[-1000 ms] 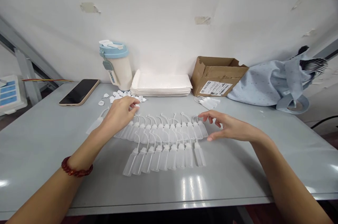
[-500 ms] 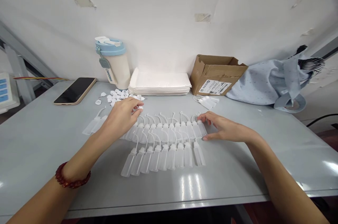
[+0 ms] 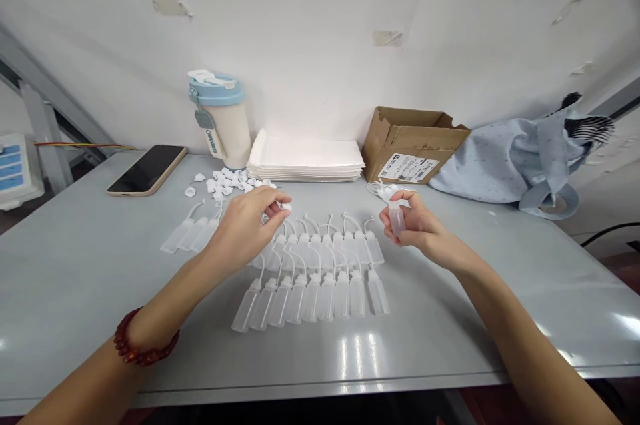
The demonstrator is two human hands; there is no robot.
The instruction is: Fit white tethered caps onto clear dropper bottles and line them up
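My right hand [image 3: 417, 225] grips a small translucent plastic bottle [image 3: 397, 219], raised off the table at the right end of the back row. Between the thumb and fingers of my left hand [image 3: 253, 218] is a small white cap [image 3: 285, 207], partly covered by the fingertips. Below the hands lie two rows of translucent bottles, a back row [image 3: 345, 248] and a front row [image 3: 313, 298], with thin curved white straps at their necks. More bottles [image 3: 193, 235] lie left of my left hand, partly behind the wrist. A pile of white caps [image 3: 230, 179] sits beyond that hand.
On the grey table [image 3: 425, 338], a phone [image 3: 147, 171] lies at the left, near a blue-lidded tumbler [image 3: 225, 121]. Stacked white envelopes [image 3: 306, 159], a cardboard box [image 3: 413, 145] and a light blue cloth bag [image 3: 500, 158] stand along the wall. A few bottles [image 3: 387, 191] lie before the box.
My right hand has lifted a bottle from the right end of the back row. My left hand, with the cap, has moved right towards it. The view has shifted slightly.
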